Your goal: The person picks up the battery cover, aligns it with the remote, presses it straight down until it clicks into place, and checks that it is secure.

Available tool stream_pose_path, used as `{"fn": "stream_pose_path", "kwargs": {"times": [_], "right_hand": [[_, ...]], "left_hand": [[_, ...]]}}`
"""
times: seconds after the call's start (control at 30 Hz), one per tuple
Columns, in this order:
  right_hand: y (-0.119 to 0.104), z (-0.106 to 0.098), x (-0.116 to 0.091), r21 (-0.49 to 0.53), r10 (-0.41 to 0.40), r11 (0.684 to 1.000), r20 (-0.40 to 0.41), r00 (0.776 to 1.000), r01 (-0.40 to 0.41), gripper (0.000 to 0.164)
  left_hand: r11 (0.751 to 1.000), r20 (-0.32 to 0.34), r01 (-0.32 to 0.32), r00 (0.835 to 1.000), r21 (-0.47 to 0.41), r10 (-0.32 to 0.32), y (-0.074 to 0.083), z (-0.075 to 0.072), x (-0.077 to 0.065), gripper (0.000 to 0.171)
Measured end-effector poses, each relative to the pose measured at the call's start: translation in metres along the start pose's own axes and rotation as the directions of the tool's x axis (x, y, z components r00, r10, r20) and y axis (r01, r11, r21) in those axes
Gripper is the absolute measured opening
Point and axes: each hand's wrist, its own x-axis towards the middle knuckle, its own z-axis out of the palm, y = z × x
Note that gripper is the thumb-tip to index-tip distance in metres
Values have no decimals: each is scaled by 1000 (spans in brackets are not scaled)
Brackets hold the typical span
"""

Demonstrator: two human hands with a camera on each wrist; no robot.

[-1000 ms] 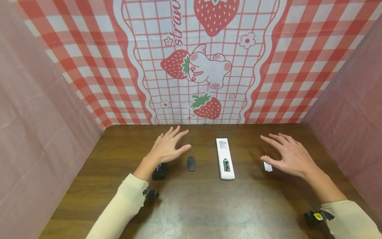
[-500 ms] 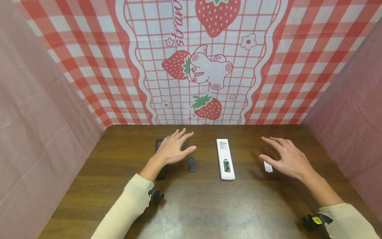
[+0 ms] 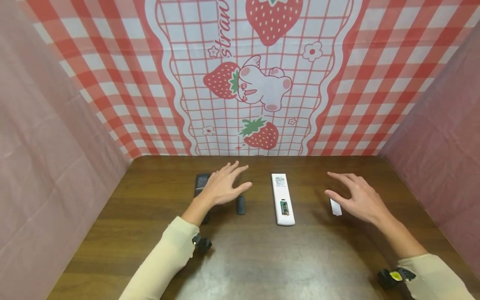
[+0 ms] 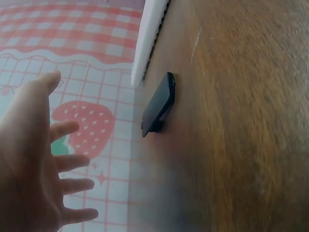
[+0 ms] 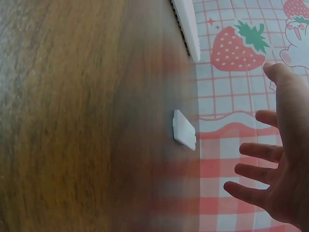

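Note:
My left hand (image 3: 225, 185) hovers over the table with fingers spread, holding nothing. Beneath it lies a black remote control (image 3: 201, 182), partly hidden by the hand and wrist. A small black battery cover (image 3: 241, 206) lies just right of it, its top end overlapped by the thumb in the head view. In the middle, a white remote control (image 3: 282, 193) lies back side up, batteries (image 3: 285, 208) showing in its uncovered compartment. My right hand (image 3: 360, 198), fingers apart and holding nothing, is above a small white battery cover (image 5: 184, 129), which it partly hides in the head view.
The brown wooden table (image 3: 262, 258) ends at the back against a red-checked strawberry cloth (image 3: 258, 83). Pink cloth walls (image 3: 438, 125) stand at both sides. Dark wrist cameras (image 3: 202, 243) are strapped to both sleeves.
My left hand has moved right, from over the black remote control toward the black battery cover, uncovering the remote's top end. My right hand has shifted slightly left. The things on the table stay put.

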Motion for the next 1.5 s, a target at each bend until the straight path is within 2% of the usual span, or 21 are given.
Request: {"fn": "stream_pose_path", "kwargs": {"times": [0.27,0.83,1.07,1.5], "right_hand": [[-2,1,2,37,16,999,-1,1000,-16,65],[-1,1,-1,52,59,997,52,997,-62,62],[0,2,-2,62,57,996,39,998,-59,59],[0,7,-4,104,110,988,22,994,-112,54]], "left_hand": [[1000,-16,-2,1000,-5,2,7,3,4,76],[1000,-30,3,1000,-24,-4,21,16,13,75],[999,-29,-1,1000,-40,0,28,21,18,74],[998,-42,-26,999,-57,23,35,29,27,73]]}}
